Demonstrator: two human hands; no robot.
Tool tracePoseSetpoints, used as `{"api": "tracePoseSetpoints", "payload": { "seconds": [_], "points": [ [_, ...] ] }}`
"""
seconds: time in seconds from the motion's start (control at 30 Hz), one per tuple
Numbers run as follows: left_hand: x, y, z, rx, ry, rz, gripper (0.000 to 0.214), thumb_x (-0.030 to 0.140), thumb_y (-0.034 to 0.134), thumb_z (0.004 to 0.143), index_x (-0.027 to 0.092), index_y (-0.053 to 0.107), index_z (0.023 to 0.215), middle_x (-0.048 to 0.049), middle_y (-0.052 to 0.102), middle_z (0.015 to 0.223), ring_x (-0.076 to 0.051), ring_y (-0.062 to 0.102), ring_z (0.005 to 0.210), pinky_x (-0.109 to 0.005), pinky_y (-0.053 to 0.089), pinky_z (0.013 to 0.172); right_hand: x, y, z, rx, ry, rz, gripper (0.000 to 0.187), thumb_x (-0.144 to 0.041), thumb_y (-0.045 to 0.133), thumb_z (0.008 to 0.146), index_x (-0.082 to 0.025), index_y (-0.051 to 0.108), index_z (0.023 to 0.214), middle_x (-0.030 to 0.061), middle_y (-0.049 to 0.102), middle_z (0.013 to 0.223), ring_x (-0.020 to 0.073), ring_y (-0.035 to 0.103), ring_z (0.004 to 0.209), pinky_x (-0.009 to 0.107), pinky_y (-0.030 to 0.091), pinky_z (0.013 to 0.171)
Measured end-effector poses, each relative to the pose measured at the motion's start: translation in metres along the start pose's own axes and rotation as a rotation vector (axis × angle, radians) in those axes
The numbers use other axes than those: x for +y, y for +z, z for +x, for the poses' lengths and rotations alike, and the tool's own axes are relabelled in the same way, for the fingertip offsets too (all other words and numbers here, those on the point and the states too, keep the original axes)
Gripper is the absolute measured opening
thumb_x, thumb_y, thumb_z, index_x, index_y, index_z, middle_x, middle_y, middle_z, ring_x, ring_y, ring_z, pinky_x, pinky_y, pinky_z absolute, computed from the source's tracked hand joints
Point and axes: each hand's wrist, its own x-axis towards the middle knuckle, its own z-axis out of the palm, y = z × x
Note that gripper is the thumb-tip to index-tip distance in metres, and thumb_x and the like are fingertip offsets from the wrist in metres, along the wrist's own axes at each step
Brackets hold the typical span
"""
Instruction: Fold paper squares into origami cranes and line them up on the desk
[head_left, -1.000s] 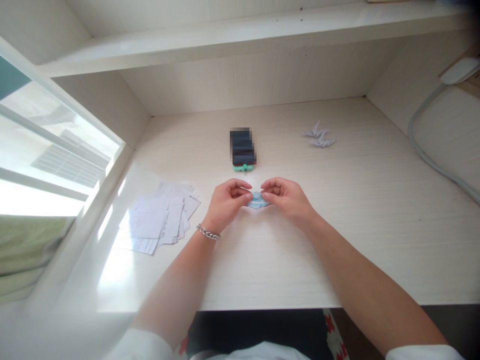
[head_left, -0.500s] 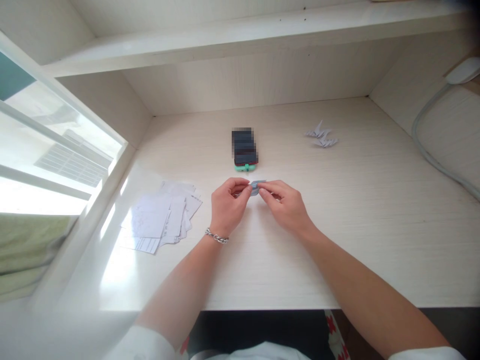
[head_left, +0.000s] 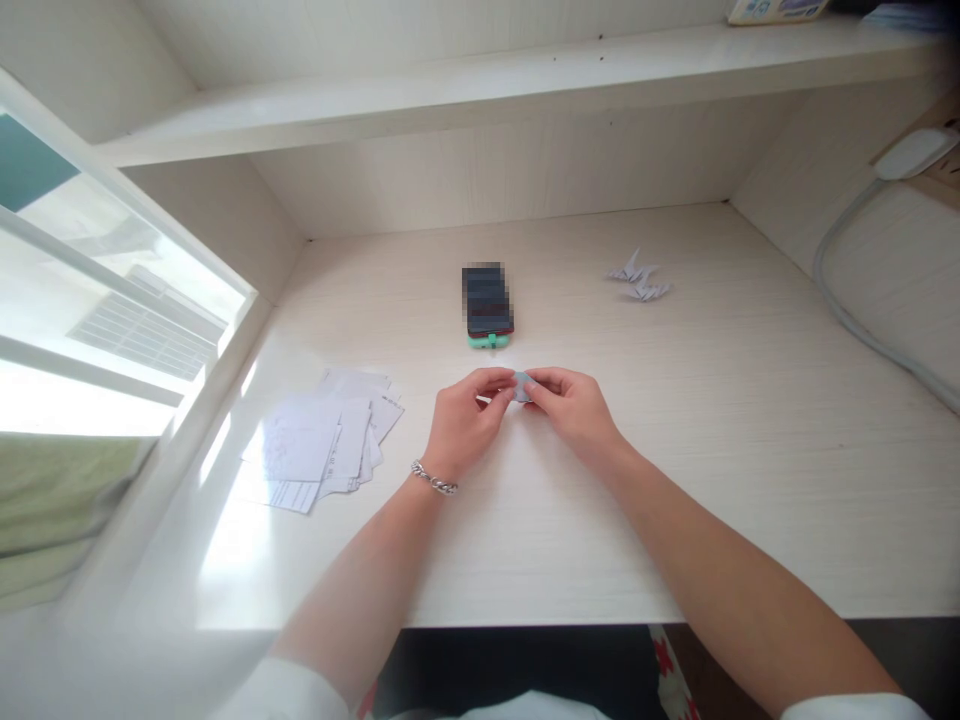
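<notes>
Between my fingertips, over the middle of the desk, is a small folded piece of paper point(head_left: 521, 387), greyish and partly covered by my fingers. My left hand point(head_left: 471, 415) pinches its left side, thumb against fingers; a chain bracelet point(head_left: 433, 478) circles that wrist. At the paper's right side my right hand point(head_left: 574, 408) is closed on it, the thumb lying over its face. Just beyond my hands lies a phone point(head_left: 487, 300) with a green piece at its near end.
To the left lies a loose pile of paper sheets point(head_left: 322, 435), some printed. Small folded paper cranes point(head_left: 641, 278) sit at the back right. A shelf point(head_left: 450, 110) spans above the desk point(head_left: 750, 450). A cable point(head_left: 840, 300) runs down the right wall; a window point(head_left: 112, 270) is at left.
Both hands have shifted the folded paper slightly. It now shows a smaller, flatter face, with my right thumb laid over it. The camera has tilted up a little.
</notes>
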Motion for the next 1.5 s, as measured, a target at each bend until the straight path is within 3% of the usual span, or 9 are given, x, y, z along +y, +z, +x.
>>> {"api": "tracePoseSetpoints", "payload": {
  "seconds": [0.17,0.37,0.57,0.8,1.07,1.23,1.5],
  "points": [
    [-0.001,-0.011,0.005,0.103,-0.003,0.126,0.023,0.031,0.067,0.072,0.022,0.069,0.093,-0.0046,0.068,0.093,-0.014,0.058,0.073,-0.027,0.048,0.068,-0.003,-0.002,0.001,-0.042,0.005,-0.057,0.025,-0.039,0.067,0.071,-0.015,0.068,0.081,0.0057,0.069,0.080,0.0175,0.062,0.074,0.031,0.052,0.069],
    [-0.004,-0.007,0.007,-0.089,-0.142,-0.154,0.023,0.034,0.067,0.072,0.017,0.070,0.088,-0.0086,0.070,0.093,-0.019,0.063,0.084,-0.030,0.051,0.075,-0.005,-0.002,-0.001,-0.111,0.002,-0.109,0.026,-0.040,0.068,0.069,-0.017,0.070,0.080,0.0047,0.067,0.077,0.0164,0.061,0.070,0.029,0.052,0.064],
    [-0.010,-0.005,0.009,-0.067,-0.198,-0.198,0.023,0.033,0.068,0.070,0.015,0.070,0.084,-0.0085,0.070,0.084,-0.018,0.064,0.077,-0.030,0.052,0.069,-0.004,0.000,0.003,-0.059,-0.042,-0.112,0.025,-0.038,0.072,0.066,-0.017,0.070,0.080,0.0049,0.068,0.078,0.0165,0.061,0.069,0.029,0.051,0.062],
    [-0.022,-0.003,0.023,-0.030,-0.226,-0.272,0.025,0.033,0.070,0.066,0.014,0.069,0.082,-0.0081,0.070,0.082,-0.016,0.063,0.073,-0.028,0.052,0.066,-0.005,0.002,0.022,-0.131,0.034,-0.058,0.027,-0.040,0.073,0.064,-0.016,0.070,0.077,0.0049,0.068,0.074,0.0155,0.061,0.065,0.028,0.052,0.059],
    [-0.028,0.001,0.044,-0.075,-0.202,-0.312,0.026,0.031,0.070,0.066,0.013,0.069,0.085,-0.0084,0.070,0.082,-0.015,0.063,0.072,-0.028,0.052,0.067,-0.001,-0.006,0.045,-0.146,-0.011,-0.043,0.025,-0.035,0.076,0.060,-0.016,0.072,0.076,0.0047,0.069,0.073,0.0167,0.063,0.068,0.030,0.052,0.064],
    [-0.029,-0.001,0.040,-0.069,-0.195,-0.311,0.022,0.027,0.070,0.064,0.013,0.069,0.082,-0.0070,0.069,0.080,-0.014,0.062,0.070,-0.027,0.052,0.065,0.002,-0.007,0.040,-0.138,-0.053,-0.047,0.023,-0.033,0.073,0.063,-0.016,0.072,0.079,0.0056,0.070,0.075,0.0182,0.064,0.071,0.031,0.052,0.065],
    [-0.028,-0.003,0.035,-0.094,-0.204,-0.362,0.014,0.021,0.067,0.064,0.014,0.069,0.076,-0.0035,0.066,0.071,-0.013,0.060,0.065,-0.025,0.050,0.060,-0.007,-0.006,0.028,-0.107,0.013,-0.035,0.019,-0.026,0.073,0.060,-0.017,0.072,0.076,0.0033,0.069,0.071,0.0158,0.062,0.067,0.029,0.052,0.061]
  ]
}}
